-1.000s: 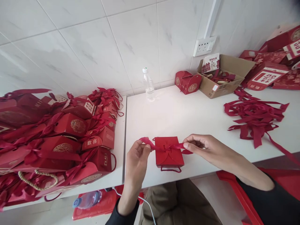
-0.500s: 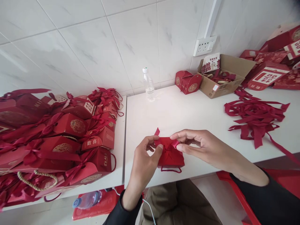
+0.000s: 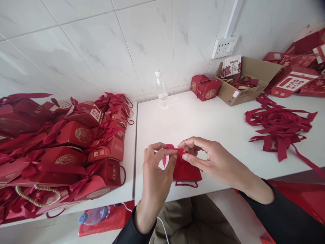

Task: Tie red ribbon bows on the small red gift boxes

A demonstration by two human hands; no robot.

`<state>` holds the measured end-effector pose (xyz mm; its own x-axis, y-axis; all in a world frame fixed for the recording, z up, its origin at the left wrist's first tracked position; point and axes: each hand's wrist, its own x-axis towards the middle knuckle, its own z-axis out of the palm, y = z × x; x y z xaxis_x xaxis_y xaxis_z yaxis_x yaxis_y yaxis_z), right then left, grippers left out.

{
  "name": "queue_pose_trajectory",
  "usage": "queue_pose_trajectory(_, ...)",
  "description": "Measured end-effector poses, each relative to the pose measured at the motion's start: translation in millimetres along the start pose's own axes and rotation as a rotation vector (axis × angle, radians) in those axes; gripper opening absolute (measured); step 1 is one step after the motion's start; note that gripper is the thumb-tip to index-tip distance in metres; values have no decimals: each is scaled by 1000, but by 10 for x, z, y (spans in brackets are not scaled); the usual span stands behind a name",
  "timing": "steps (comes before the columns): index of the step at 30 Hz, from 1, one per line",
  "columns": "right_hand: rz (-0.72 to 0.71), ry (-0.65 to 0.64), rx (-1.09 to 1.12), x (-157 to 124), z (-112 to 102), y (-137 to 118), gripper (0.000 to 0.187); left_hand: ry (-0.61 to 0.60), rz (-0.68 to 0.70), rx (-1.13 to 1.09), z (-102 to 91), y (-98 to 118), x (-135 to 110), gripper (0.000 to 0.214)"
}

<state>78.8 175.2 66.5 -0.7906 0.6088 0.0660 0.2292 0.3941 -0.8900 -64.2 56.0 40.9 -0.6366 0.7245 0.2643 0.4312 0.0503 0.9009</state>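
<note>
A small red gift box (image 3: 189,171) stands at the table's front edge, its cord handle (image 3: 186,184) hanging toward me. Red ribbon (image 3: 169,147) lies across its top. My left hand (image 3: 158,167) pinches the ribbon between thumb and fingers at the box's left, and a ribbon end dangles behind those fingers. At the top of the box my right hand (image 3: 203,154) has thumb and forefinger closed on another part of the ribbon. The fingertips of both hands are close together, and the knot between them is partly hidden.
Many ribbon-tied red boxes (image 3: 76,134) are piled on the left table. A clear bottle (image 3: 161,89), a red box (image 3: 205,88) and a cardboard box (image 3: 247,83) stand along the wall. Loose ribbons (image 3: 280,127) lie at right, with more red boxes (image 3: 294,79) behind.
My right hand has moved left, toward my left hand, above the box. My left hand has risen slightly, and the ribbon end by it now hangs down instead of pointing up.
</note>
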Motion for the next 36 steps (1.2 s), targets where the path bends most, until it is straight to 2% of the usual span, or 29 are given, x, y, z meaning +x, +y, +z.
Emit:
queue_pose_trajectory(3,14,-24,20,19,15,-6,21,45,18,23,0,8,10,12)
queue_pose_trajectory(7,16,-46,64,30,18,-13,23,13,-39,-91,14,31,-5,12)
queue_pose_trajectory(10,28,-52,75,44,25,-16,24,11,-113,-234,35,53,-29,29)
queue_pose_trajectory(13,19,-37,56,60,31,-13,19,-26,-111,-316,50,39,-46,40)
queue_pose_trajectory(17,24,-11,44,61,24,-3,17,-79,-30,-157,62,-48,-33,42)
queue_pose_trajectory(21,44,-12,55,32,5,13,17,-180,5,-4,78,-111,-15,14)
queue_pose_trajectory(26,55,22,30,-1,-55,13,16,-185,-104,-99,92,-88,-25,26)
queue_pose_trajectory(29,-1,21,34,-13,-88,-6,13,-214,-158,-183,96,-80,-25,32)
queue_pose_trajectory(36,-96,-27,72,-22,-61,-22,18,-330,-185,-269,127,-170,42,39)
